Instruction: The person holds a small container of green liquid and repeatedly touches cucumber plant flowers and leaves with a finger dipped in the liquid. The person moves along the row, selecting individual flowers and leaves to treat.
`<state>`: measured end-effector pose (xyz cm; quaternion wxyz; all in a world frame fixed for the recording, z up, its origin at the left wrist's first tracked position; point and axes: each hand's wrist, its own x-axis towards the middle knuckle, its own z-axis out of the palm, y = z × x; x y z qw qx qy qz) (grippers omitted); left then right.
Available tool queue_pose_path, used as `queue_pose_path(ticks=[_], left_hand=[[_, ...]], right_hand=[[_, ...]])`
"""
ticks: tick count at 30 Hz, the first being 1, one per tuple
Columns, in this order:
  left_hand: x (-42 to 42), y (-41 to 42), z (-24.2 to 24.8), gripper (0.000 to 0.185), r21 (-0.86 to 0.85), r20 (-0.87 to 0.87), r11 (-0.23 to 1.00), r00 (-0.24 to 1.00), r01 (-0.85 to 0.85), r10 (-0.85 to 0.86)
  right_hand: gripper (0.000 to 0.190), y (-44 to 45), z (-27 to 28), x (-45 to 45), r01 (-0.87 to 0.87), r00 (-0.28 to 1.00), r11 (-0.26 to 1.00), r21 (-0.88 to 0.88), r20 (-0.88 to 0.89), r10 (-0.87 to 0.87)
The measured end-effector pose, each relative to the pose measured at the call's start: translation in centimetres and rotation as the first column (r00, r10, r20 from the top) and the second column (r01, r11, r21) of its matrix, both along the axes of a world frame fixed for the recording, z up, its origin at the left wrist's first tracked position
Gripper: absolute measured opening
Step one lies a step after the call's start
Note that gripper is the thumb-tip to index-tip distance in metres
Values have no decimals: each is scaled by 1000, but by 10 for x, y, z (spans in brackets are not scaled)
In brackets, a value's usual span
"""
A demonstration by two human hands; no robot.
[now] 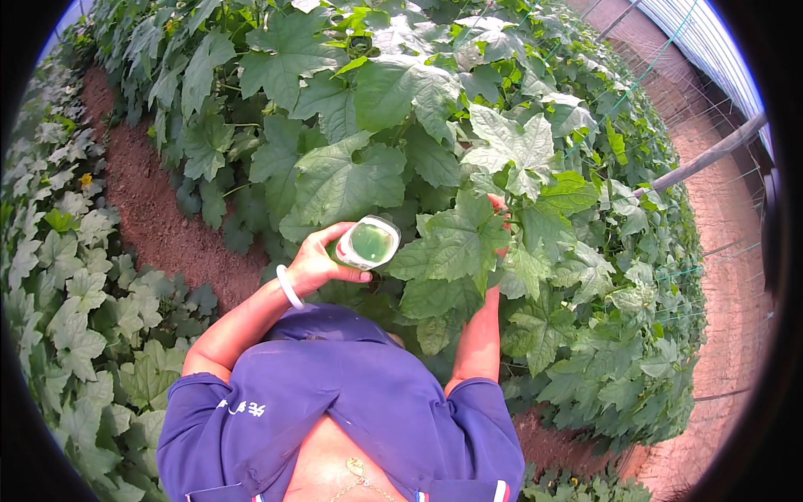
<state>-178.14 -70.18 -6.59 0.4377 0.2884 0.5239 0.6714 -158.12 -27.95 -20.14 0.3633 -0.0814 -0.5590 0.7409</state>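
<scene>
My left hand (320, 260), with a white bangle at the wrist, is closed around a small clear plastic container (370, 242) that holds green liquid and bears a white and red label. My right hand (499, 210) reaches up among the vines; broad lobed leaves (461, 241) cover most of it, and only bits of reddish skin show between them. Whether its fingers grip a stem is hidden. The right forearm (480, 339) comes up behind the low leaves. Large green leaves (351, 179) hang just beyond the container.
Dense leafy vines stand in front and to the right, with green strings (640, 78) and a slanting pole (709, 157). Bare reddish soil (147, 188) runs between the rows on the left. A yellow flower (86, 180) shows in the left row. Pale sheeting (721, 44) curves at upper right.
</scene>
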Motion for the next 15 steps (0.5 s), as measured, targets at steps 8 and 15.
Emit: queue_pose_path(ticks=[8, 15], left_hand=[[-21, -15, 9, 81, -46, -27, 997, 997, 69, -71], [-28, -14, 5, 79, 7, 9, 993, 993, 115, -115]], right_hand=[[43, -103, 68, -11, 270, 955, 955, 120, 93, -282], [39, -113, 86, -13, 306, 937, 940, 150, 128, -325]])
